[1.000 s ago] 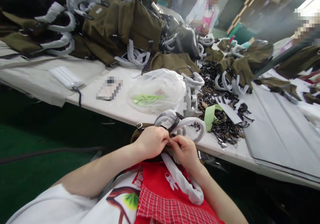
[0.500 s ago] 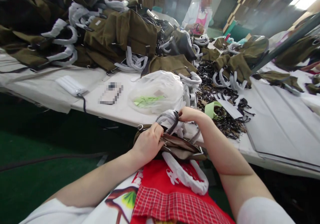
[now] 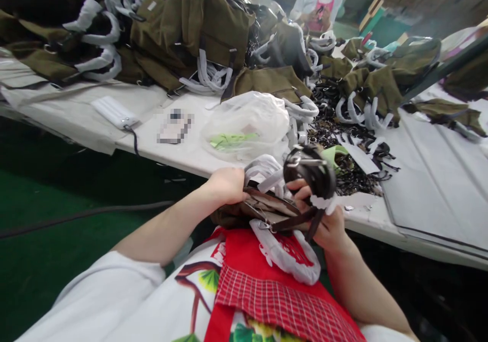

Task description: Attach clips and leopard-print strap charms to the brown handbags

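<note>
A: Head view: step?
B: Prob. strap handling. R hand (image 3: 331, 225) clamped on dark coiled strap (image 3: 310, 172); L hand (image 3: 229, 185) pinching open bag's (image 3: 269, 201) rim, by counter (image 3: 190, 159) edge.
A: Next?
B: Likely needs mouth held wide, strap steadied.

The single head view looks forward and down over the red apron (image 3: 244, 248) to the left hand (image 3: 229, 185) and right hand (image 3: 331, 225) close by, then across the slanting table (image 3: 183, 155) to piled bags (image 3: 190, 32) and, farther off, a person (image 3: 318, 6) at the top edge.
</note>
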`<control>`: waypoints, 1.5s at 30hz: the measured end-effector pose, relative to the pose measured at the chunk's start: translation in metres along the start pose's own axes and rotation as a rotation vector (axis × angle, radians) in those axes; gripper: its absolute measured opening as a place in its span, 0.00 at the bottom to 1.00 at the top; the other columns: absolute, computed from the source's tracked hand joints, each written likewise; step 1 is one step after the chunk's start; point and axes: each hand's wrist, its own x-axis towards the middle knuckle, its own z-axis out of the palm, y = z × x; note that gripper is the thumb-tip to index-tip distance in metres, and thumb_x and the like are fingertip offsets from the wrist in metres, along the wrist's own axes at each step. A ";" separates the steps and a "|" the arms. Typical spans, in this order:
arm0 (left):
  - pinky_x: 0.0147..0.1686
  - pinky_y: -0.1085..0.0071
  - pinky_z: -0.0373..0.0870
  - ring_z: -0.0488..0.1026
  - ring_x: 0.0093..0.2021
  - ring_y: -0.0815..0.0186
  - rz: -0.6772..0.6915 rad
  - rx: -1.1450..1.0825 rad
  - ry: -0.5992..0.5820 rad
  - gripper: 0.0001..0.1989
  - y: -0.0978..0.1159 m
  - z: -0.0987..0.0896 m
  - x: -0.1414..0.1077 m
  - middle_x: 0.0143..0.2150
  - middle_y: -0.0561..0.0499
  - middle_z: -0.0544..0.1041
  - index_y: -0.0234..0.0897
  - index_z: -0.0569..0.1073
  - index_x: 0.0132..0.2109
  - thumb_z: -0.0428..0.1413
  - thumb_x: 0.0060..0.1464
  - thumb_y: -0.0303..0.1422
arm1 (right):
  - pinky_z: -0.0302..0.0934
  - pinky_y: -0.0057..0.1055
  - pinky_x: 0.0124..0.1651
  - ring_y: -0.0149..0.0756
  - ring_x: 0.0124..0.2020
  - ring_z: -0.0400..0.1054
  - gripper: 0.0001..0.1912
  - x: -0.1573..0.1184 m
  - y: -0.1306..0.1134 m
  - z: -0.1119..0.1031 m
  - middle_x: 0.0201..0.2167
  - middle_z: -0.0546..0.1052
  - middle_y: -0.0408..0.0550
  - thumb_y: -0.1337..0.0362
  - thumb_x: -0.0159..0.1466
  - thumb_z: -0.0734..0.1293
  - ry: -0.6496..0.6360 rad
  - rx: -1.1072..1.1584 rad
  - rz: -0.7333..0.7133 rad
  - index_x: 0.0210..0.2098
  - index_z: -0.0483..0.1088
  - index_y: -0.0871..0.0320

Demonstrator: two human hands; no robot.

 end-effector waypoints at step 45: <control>0.64 0.54 0.54 0.73 0.49 0.58 0.497 -0.109 0.308 0.08 -0.038 0.048 -0.075 0.41 0.46 0.78 0.39 0.76 0.41 0.56 0.53 0.29 | 0.58 0.43 0.62 0.47 0.59 0.65 0.20 0.022 0.026 0.080 0.57 0.73 0.57 0.70 0.65 0.61 -0.704 -0.091 0.114 0.55 0.70 0.60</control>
